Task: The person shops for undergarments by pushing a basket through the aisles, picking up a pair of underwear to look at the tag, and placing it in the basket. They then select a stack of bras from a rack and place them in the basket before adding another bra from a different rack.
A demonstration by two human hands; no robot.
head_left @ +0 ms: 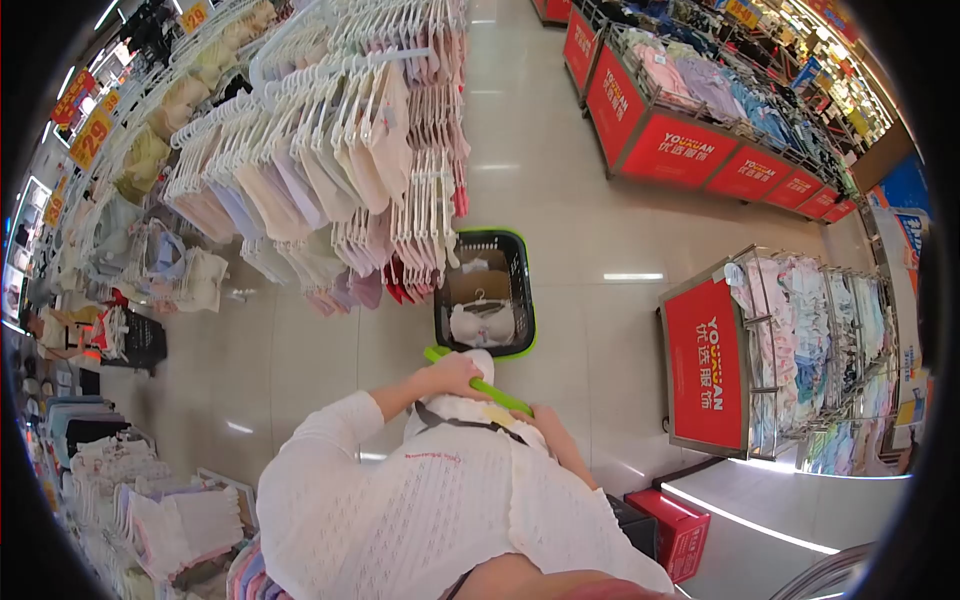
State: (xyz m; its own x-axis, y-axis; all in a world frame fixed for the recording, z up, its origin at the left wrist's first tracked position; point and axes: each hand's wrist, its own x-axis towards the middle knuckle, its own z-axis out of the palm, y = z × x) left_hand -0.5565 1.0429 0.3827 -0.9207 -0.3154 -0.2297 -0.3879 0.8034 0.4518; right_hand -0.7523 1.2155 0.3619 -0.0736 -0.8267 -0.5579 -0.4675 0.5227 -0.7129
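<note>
A black shopping basket (524,290) with a lime-green rim stands on the floor in front of me. Inside it lie a pale bra (482,325) on a hanger and a brown cardboard piece (480,287). A green handle (505,397) runs slantwise across my front. My left hand (455,374) is closed around its left part. At the handle's right end is my right hand (545,422), its fingers curled against the bar and partly hidden.
Ahead on the left, a rack of underwear on white hangers (300,180) reaches close to the basket. Red-sided clothing bins (670,150) stand at the far right, with another bin (705,365) nearer. A red box (675,530) sits on the floor by my right side.
</note>
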